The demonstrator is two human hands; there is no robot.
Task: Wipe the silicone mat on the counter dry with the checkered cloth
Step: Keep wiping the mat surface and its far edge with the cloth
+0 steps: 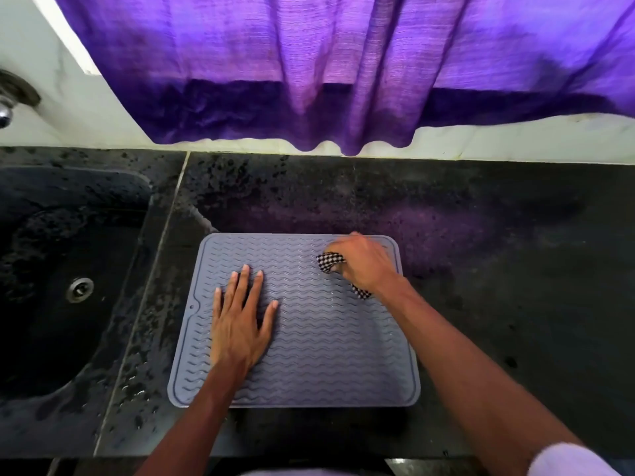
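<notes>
A grey silicone mat (319, 338) with wavy ridges lies flat on the black counter (498, 269). My left hand (240, 321) presses flat on the mat's left half, fingers straight and spread. My right hand (364, 262) is at the mat's far right corner and grips a bunched black-and-white checkered cloth (330, 262) against the mat. A tail of the cloth shows under my wrist. The right hand is slightly blurred.
A dark sink (62, 286) with a round drain (79, 289) sits left of the mat. A tap (7, 111) is at the far left. A purple curtain (343, 63) hangs over the back wall. Water drops speckle the counter near the sink.
</notes>
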